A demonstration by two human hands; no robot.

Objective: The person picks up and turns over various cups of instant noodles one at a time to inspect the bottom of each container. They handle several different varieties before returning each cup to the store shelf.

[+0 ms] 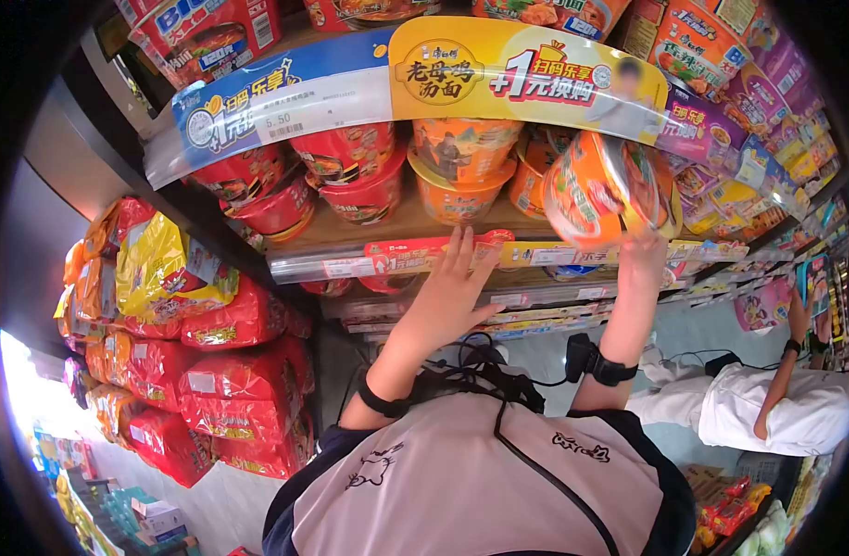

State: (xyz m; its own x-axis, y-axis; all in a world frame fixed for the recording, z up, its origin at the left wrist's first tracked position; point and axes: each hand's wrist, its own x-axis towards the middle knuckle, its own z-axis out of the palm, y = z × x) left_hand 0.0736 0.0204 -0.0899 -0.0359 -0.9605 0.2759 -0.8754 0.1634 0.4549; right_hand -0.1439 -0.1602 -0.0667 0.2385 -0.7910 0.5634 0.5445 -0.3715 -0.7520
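Observation:
My right hand (642,252) holds an orange noodle bowl (586,190) from below, tilted in front of the shelf; its fingers are mostly hidden behind the bowl. My left hand (457,287) is empty, fingers apart, with its fingertips at the red and yellow price strip (415,248) on the shelf edge. Just beyond those fingertips, an orange bowl (461,195) stands on the wooden shelf under another orange bowl (466,148). Red bowls (361,197) are stacked to the left of them. A curved yellow and blue promotion sign (535,69) spans the shelf above.
Red multipacks (234,389) and a yellow pack (174,264) are piled at the left. Lower shelf edges (424,320) run below my hands. Another person in white (776,408) is at the right. A black cable (554,463) hangs over my shirt.

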